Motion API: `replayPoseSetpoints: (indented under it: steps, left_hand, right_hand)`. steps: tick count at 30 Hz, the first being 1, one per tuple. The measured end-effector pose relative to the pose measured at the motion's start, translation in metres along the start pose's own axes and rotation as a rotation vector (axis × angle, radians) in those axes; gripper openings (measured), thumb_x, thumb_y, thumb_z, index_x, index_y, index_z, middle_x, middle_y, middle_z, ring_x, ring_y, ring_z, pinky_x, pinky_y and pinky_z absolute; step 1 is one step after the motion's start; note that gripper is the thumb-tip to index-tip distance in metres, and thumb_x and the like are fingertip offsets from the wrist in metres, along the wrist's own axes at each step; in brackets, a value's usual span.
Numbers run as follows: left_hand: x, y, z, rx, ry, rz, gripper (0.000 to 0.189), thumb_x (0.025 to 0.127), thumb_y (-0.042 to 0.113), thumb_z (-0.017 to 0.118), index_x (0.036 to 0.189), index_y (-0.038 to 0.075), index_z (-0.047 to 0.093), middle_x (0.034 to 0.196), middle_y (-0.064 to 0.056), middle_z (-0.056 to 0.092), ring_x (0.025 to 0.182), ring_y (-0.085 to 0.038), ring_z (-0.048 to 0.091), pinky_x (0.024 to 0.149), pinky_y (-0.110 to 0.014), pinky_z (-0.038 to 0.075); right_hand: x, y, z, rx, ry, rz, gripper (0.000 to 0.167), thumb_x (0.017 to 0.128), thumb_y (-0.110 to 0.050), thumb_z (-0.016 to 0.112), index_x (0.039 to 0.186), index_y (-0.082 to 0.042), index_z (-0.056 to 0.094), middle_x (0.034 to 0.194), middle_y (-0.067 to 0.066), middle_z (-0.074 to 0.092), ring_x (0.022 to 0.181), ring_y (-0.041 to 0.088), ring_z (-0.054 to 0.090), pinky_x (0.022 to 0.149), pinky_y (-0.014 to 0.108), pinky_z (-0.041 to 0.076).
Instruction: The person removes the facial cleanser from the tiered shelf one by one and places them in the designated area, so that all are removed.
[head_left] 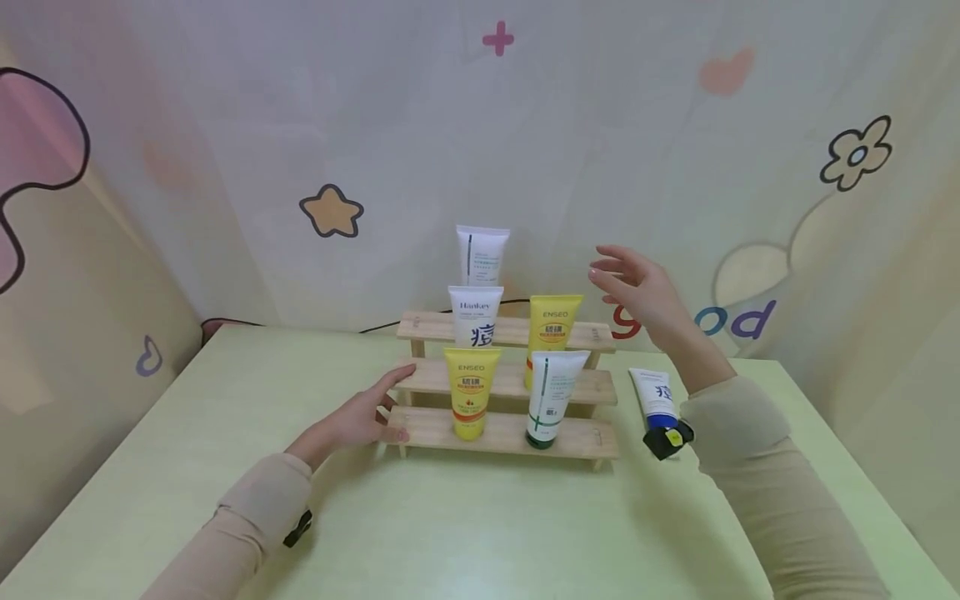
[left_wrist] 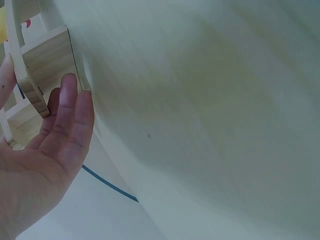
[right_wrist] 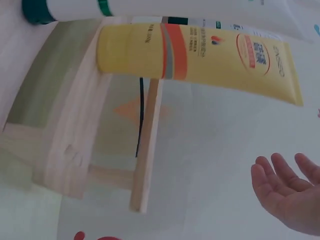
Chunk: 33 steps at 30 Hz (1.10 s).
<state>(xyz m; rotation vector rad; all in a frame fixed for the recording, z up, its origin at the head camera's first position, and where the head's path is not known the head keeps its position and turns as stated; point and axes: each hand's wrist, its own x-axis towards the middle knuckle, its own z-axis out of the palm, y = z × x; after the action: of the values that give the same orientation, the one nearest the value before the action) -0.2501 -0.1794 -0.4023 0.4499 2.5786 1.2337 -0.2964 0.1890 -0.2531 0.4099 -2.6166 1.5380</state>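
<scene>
My left hand point(head_left: 363, 417) holds the left end of a three-tier wooden rack point(head_left: 431, 429), the thumb on its lowest step and the other fingers at the side. In the left wrist view, the end of a step point(left_wrist: 36, 97) lies between thumb and fingers. Empty, with loosely bent fingers, my right hand point(head_left: 637, 287) is raised beyond the rack's upper right end. Closest to it stands a yellow tube point(head_left: 553, 321) on the middle step, beside a white Hankey tube point(head_left: 476, 312). Another yellow tube point(head_left: 471, 387) and a green-capped white tube point(head_left: 553, 396) occupy the lowest step.
One more white tube point(head_left: 482, 252) stands on the top step at the left. A blue-capped white tube point(head_left: 654, 392) lies on the table point(head_left: 450, 533) right of the rack, partly behind the black wrist camera point(head_left: 666, 442). A printed curtain point(head_left: 390, 108) hangs behind.
</scene>
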Motion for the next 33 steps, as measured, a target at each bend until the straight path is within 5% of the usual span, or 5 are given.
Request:
replayPoseSetpoints:
  steps: [6, 11, 28, 33]
  left_hand:
    - [-0.001, 0.000, 0.001, -0.003, -0.003, -0.002, 0.092, 0.075, 0.012, 0.075, 0.144, 0.029, 0.017, 0.122, -0.018, 0.044, 0.092, -0.027, 0.053, 0.080, -0.042, 0.044]
    - [-0.002, -0.003, 0.001, -0.007, -0.004, 0.004, 0.093, 0.074, 0.013, 0.076, 0.145, 0.030, 0.017, 0.127, -0.019, 0.041, 0.094, -0.028, 0.052, 0.079, -0.042, 0.044]
    - [-0.002, -0.004, 0.001, 0.010, -0.002, 0.032, 0.092, 0.075, 0.013, 0.075, 0.145, 0.028, 0.017, 0.133, -0.020, 0.036, 0.094, -0.028, 0.053, 0.079, -0.042, 0.045]
    - [-0.001, -0.003, 0.001, 0.010, 0.003, 0.043, 0.092, 0.075, 0.013, 0.075, 0.145, 0.028, 0.017, 0.134, -0.020, 0.035, 0.095, -0.029, 0.052, 0.080, -0.043, 0.044]
  right_hand:
    - [0.011, -0.014, 0.012, 0.026, -0.114, -0.128, 0.063, 0.089, -0.030, 0.058, 0.144, -0.022, 0.026, 0.140, 0.008, 0.038, 0.118, 0.026, 0.046, 0.093, 0.043, 0.040]
    - [0.022, -0.027, 0.023, 0.098, -0.239, -0.146, 0.067, 0.088, -0.028, 0.060, 0.144, -0.025, 0.024, 0.141, 0.008, 0.035, 0.120, 0.027, 0.044, 0.090, 0.043, 0.042]
    - [0.055, -0.066, 0.058, 0.231, -0.351, 0.070, 0.067, 0.087, -0.018, 0.063, 0.143, -0.020, 0.027, 0.135, 0.009, 0.039, 0.115, 0.025, 0.047, 0.082, 0.040, 0.048]
    - [0.058, -0.069, 0.068, 0.277, -0.363, 0.124, 0.052, 0.087, -0.011, 0.061, 0.135, -0.012, 0.040, 0.124, 0.009, 0.048, 0.109, 0.025, 0.050, 0.083, 0.040, 0.048]
